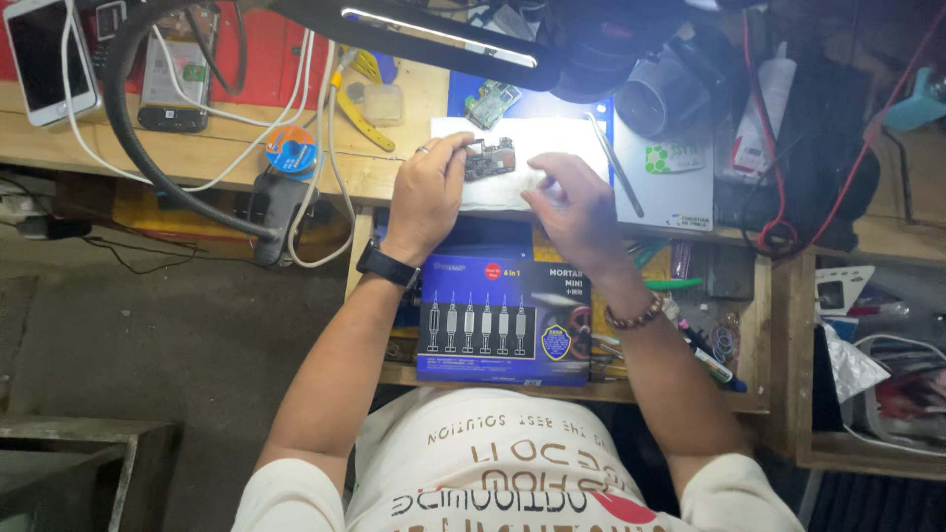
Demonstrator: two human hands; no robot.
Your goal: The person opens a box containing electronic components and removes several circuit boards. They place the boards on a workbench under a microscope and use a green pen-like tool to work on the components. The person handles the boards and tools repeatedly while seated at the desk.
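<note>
Left hand sat centre frame, fingertips pinched on the left edge of a small dark circuit board; grip narrow, holding the board. Board lay on a white cloth pad on the wooden worktop, upper middle of the frame. Right hand rested just right of the board, fingers curled down onto the pad; couldn't tell whether anything was in that grip. Black watch on the left wrist, bead bracelet on the right.

A second green circuit board lay just above the pad. Metal tweezers lay diagonally right of the pad, on a grey mat. A blue reel of solder wick sat left of the hands, near white cables. A white phone sat upper left, a second phone beside it. A blue flat box picturing screwdriver bits lay in the open drawer below the hands. Black lamp arm crossed the top of the frame.
</note>
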